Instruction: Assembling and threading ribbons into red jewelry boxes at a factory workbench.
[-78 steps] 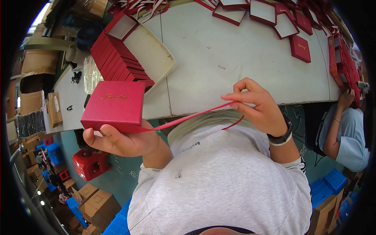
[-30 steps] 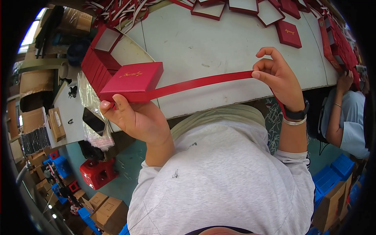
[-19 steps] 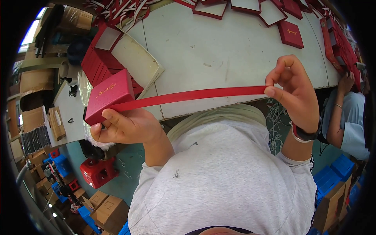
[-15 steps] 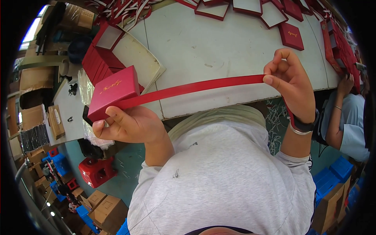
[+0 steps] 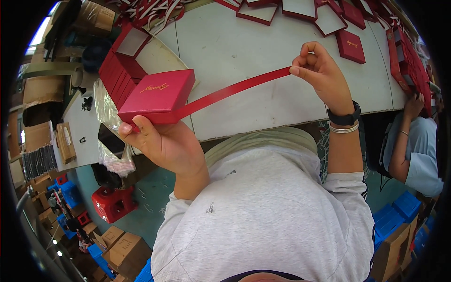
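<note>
My left hand (image 5: 167,143) grips a red gift box (image 5: 159,92) with gold lettering on its lid, its thumb along the near side. A flat red ribbon (image 5: 235,88) runs from the box's right side, rising to the right. Its far end is pinched between the thumb and forefinger of my right hand (image 5: 322,73), which is held above the table. The ribbon spans the gap between both hands nearly taut, with a slight bow. How it is fixed at the box is hidden.
A row of red boxes (image 5: 122,80) stands behind my left hand on the white table (image 5: 263,110). Open box parts (image 5: 300,8) and a closed red box (image 5: 350,47) lie at the back. A phone (image 5: 112,141) rests left. Another person's arm (image 5: 405,141) is at the right.
The box has moved right and its lid has turned more toward me. My right hand has shifted left and up, so the ribbon now slopes more steeply and the hands are closer.
</note>
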Tool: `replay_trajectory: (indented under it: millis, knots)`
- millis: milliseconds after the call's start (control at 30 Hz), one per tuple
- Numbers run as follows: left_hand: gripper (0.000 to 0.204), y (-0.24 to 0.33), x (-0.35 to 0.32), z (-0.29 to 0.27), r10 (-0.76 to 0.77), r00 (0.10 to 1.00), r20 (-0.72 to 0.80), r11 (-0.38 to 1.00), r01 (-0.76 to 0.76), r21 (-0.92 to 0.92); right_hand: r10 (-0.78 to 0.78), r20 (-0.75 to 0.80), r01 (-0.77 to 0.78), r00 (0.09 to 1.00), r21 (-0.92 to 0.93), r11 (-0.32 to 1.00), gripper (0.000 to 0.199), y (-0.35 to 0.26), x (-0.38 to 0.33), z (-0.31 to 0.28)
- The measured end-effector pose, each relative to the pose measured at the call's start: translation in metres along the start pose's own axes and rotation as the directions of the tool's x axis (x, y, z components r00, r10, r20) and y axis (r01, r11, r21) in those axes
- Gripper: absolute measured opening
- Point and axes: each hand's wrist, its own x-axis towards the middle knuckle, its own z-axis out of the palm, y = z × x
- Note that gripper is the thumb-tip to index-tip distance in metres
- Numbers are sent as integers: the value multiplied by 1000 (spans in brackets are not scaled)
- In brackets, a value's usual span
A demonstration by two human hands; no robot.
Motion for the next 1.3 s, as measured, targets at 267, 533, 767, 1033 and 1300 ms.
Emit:
replay_trajectory:
  millis: [267,533,767,1033,1300]
  knots:
    - [14,5,-1,3,-330,944,6,897,315,-309,-50,11,50,999,-4,999,27,7,13,9]
    - [23,5,1,-5,-573,808,139,615,536,-578,-43,15,43,999,5,999,29,10,17,13]
    - [17,5,2,-3,-638,762,111,591,577,-564,-53,36,52,998,30,998,29,13,17,15]
    - [25,-2,-6,-1,-859,428,279,129,709,-693,-81,178,40,981,220,975,38,4,9,40]
    - [24,-3,-8,0,-877,391,280,79,691,-718,-162,326,131,931,117,985,15,-1,3,38]
